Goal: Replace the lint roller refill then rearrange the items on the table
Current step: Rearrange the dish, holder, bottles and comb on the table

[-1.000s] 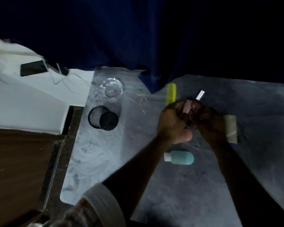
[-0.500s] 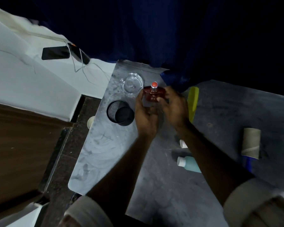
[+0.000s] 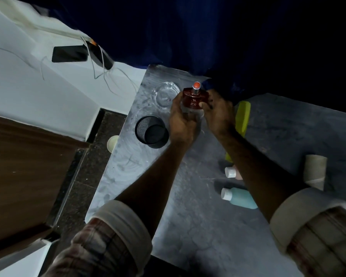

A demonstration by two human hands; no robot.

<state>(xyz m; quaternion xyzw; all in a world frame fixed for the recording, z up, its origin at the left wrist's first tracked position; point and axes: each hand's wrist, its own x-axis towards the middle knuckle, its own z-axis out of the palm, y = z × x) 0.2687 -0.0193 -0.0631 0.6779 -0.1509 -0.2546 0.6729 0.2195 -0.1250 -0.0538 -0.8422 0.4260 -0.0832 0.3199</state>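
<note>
Two hands hold a small red bottle over the grey table.

The left hand [image 3: 181, 118] and right hand [image 3: 218, 112] both grip the shiny, boxy red bottle [image 3: 195, 98]; it stands upright, round orange top up; it is near the table's [image 3: 198, 226] far corner, beside a clear glass dish [image 3: 165, 93] and black mesh cup [image 3: 151, 131]; a cardboard tube [image 3: 315, 170] lies well apart.

The person is wearing a plaid shirt in faded red and beige checks. Both sleeves [image 3: 112, 242] are showing pale cream lining, rolled back into thick cuffs [image 3: 306, 208] below the elbows, leaving both forearms and hands bare.
</note>
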